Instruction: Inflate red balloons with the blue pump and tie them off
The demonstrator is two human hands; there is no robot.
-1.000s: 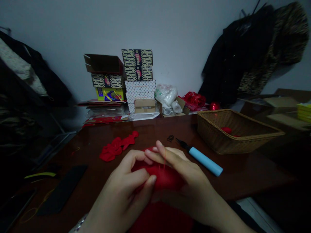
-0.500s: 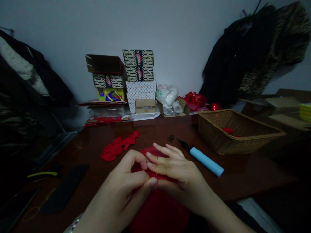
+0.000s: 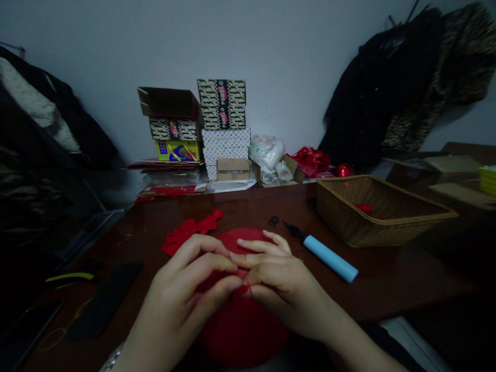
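Note:
A large, round red balloon (image 3: 244,330) sits in front of me at the table's near edge, partly covered by my hands. My left hand (image 3: 194,289) comes from the left, its thumb and fingertips pinched together over the balloon's top. Round the fingers and thumb of my right hand (image 3: 279,279) runs a thin red string (image 3: 245,261), drawn tight. The fingertips of both hands meet, and exactly what they pinch between them is hidden. Behind my left hand lies a pile of limp red balloons (image 3: 186,232). A blue hand pump (image 3: 329,257) with a black nozzle rests to the right.
A wicker basket (image 3: 372,227) holding red items stands at the right. Stacked boxes (image 3: 222,119), a plastic bag (image 3: 267,151) and red ribbon (image 3: 311,161) line the wall. A dark flat pad (image 3: 106,302) and a yellow-handled tool (image 3: 70,278) lie at the left.
My right fingers have curled in and drawn closer to my left fingertips. The string now lies nearer the right fingertips and thumb. More of the balloon shows behind and below the hands.

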